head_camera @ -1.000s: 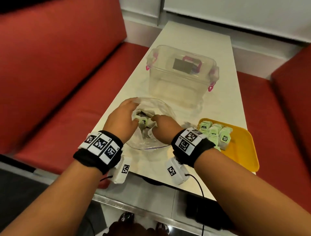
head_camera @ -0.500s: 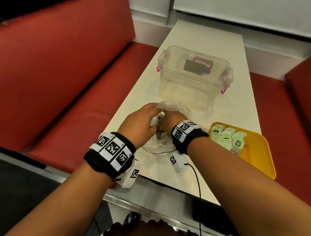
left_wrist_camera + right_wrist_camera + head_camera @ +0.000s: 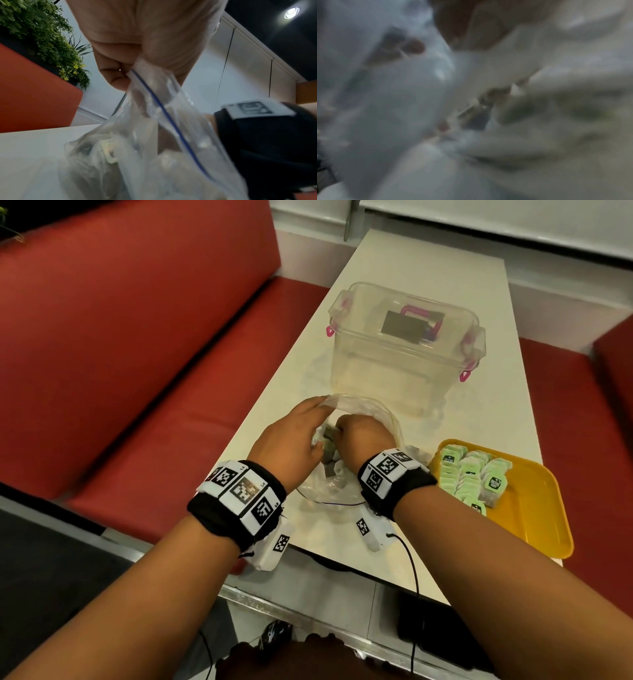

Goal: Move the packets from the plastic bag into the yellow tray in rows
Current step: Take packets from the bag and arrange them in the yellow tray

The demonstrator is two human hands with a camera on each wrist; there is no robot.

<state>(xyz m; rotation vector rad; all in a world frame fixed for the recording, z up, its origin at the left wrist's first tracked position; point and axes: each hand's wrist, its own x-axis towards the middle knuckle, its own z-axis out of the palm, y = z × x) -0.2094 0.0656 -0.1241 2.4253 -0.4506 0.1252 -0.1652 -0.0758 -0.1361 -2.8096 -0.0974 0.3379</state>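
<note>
A clear zip plastic bag [image 3: 378, 414] lies on the white table near its front edge, with green packets [image 3: 329, 445] inside. My left hand [image 3: 291, 436] holds the bag's mouth up; in the left wrist view its fingers [image 3: 118, 79] pinch the blue-lined zip edge of the bag [image 3: 154, 111]. My right hand [image 3: 363, 436] reaches into the bag, its fingertips hidden among the packets. The right wrist view is a blur of plastic and pale packets [image 3: 573, 111]. Right of the bag sits the yellow tray [image 3: 537, 508], with several green packets [image 3: 472, 474] overlapping in rows at its left end.
A clear plastic storage box [image 3: 404, 354] with pink latches stands behind the bag. The white table [image 3: 428, 258] runs away from me between red benches [image 3: 137, 337]. The tray sits at the table's right front corner. Cables hang from both wrists.
My right hand has gone deeper into the bag. My left hand has lifted and spread the bag's rim. The tray's packets have not moved.
</note>
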